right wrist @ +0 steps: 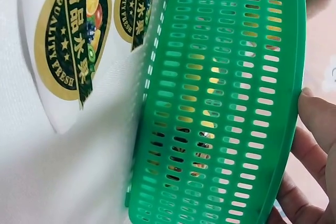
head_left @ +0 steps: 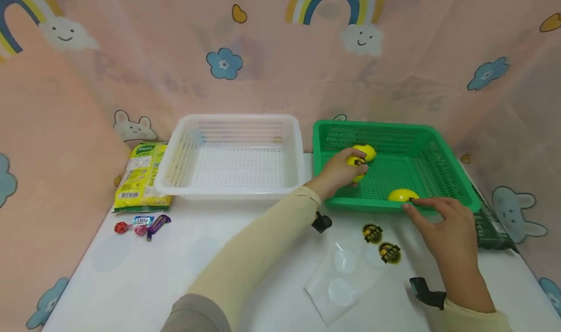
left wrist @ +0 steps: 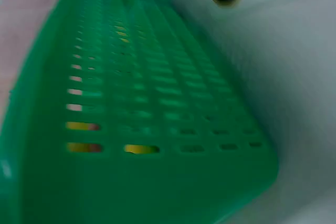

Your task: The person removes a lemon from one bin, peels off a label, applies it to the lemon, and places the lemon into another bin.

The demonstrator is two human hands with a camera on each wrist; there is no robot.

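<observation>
My left hand [head_left: 346, 172] reaches into the green basket [head_left: 442, 149] and grips a yellow lemon [head_left: 356, 160] that carries a dark round sticker. A second lemon [head_left: 367, 151] lies just behind it. A third lemon [head_left: 402, 194] sits against the basket's front wall. My right hand [head_left: 427, 209] rests with straight fingers on the front rim beside that lemon. In the right wrist view the fingers [right wrist: 320, 124] lie along the rim of the green basket [right wrist: 226, 103]. The left wrist view shows only the blurred green basket [left wrist: 157, 103] wall.
An empty white basket [head_left: 291, 142] stands left of the green one. A clear backing sheet [head_left: 346, 273] with two round stickers [head_left: 372, 233] lies in front. Wrapped candies [head_left: 142, 224] and a yellow packet [head_left: 140, 176] sit at the left, a dark green packet [head_left: 488, 222] at the right.
</observation>
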